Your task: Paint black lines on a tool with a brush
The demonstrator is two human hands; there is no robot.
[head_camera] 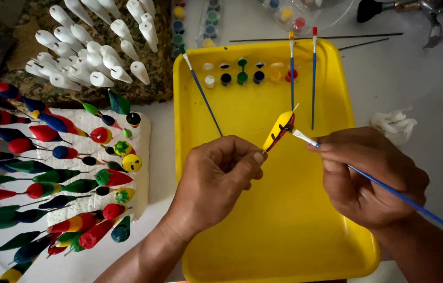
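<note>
1. Step in hand, as I judge it: painting detail onto a small yellow float (279,131). It already carries a red band and black marks.
2. Left hand (216,178): fingers pinched together on the float's lower end or its stem; the grip point is hidden behind the thumb. The float sticks out toward 1 o'clock from this hand, tilted, above the yellow tray (284,246).
3. Right hand (368,178): closed on a blue-handled brush (389,191), with the handle trailing off to 4 o'clock. The white brush tip touches or sits just beside the float's red side, at 10 o'clock from this hand.
4. The float lies between the two hands, nearer the left thumb.
5. Next move, my judgement: it calls for a steady left pinch and a light, short stroke, since the painted marks may be wet and smear easily.
6. Paint pots (242,73) sit at the tray's 12 o'clock edge; spare brushes (305,73) lie near them.
7. Finished painted floats (64,173) stand in white foam at 9 o'clock; unpainted white floats (96,52) at 11 o'clock, on the tabletop (420,78).
</note>
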